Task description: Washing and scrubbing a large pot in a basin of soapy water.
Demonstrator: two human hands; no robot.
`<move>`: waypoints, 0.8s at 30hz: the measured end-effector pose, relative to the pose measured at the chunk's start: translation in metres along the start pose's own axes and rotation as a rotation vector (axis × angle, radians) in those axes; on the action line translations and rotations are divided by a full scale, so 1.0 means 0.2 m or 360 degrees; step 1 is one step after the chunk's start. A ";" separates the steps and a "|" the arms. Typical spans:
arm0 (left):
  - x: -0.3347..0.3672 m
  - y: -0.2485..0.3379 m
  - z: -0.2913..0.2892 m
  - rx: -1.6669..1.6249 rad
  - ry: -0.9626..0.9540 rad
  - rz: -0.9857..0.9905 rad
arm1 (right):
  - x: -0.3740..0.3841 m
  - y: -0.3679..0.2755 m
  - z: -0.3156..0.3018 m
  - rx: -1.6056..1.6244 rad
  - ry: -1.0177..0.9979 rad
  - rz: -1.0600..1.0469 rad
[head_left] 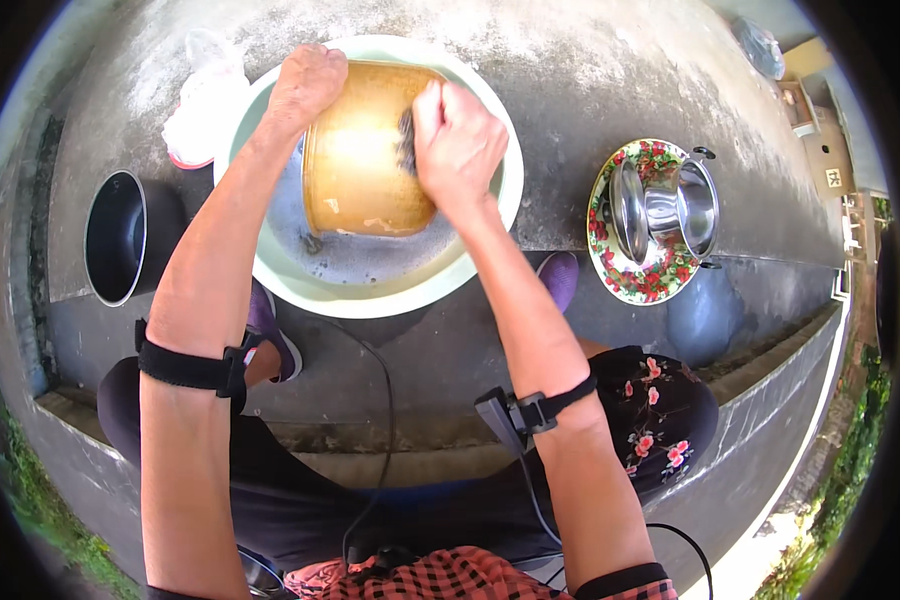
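Observation:
A golden-brown metal pot (362, 150) lies tilted on its side in a wide pale green basin (511, 180). Murky, sudsy water (360, 262) with dark specks shows below it. My left hand (308, 85) is closed over the pot's far left edge; its fingertips are hidden. Pressed against the right part of the pot's wall, my right hand (460, 140) is closed round a dark wiry scouring pad (407, 140), most of which the hand covers.
A dark pot (118, 240) stands at the left. On the right, a floral tray (652, 290) holds a shiny steel pot (698, 208) and a lid (627, 212). White plastic bags (205, 110) sit left of the basin. A black cable (388, 400) hangs between my knees, near my purple shoes (560, 280).

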State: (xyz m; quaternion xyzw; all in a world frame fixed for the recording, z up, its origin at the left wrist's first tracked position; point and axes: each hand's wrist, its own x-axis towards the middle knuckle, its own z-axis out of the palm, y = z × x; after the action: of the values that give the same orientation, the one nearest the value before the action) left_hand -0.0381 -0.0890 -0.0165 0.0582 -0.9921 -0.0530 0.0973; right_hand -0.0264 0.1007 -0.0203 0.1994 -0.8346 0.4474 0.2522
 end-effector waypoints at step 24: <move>0.05 0.01 0.07 0.0488 -0.0105 0.0135 | 0.31 0.09 0.12 -0.0153 -0.0191 0.0428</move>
State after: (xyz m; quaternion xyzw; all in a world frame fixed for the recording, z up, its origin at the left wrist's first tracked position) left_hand -0.0514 -0.0879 -0.0283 0.0287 -0.9928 0.1014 0.0567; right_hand -0.0905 0.0832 -0.0064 0.1000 -0.8877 0.4239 0.1490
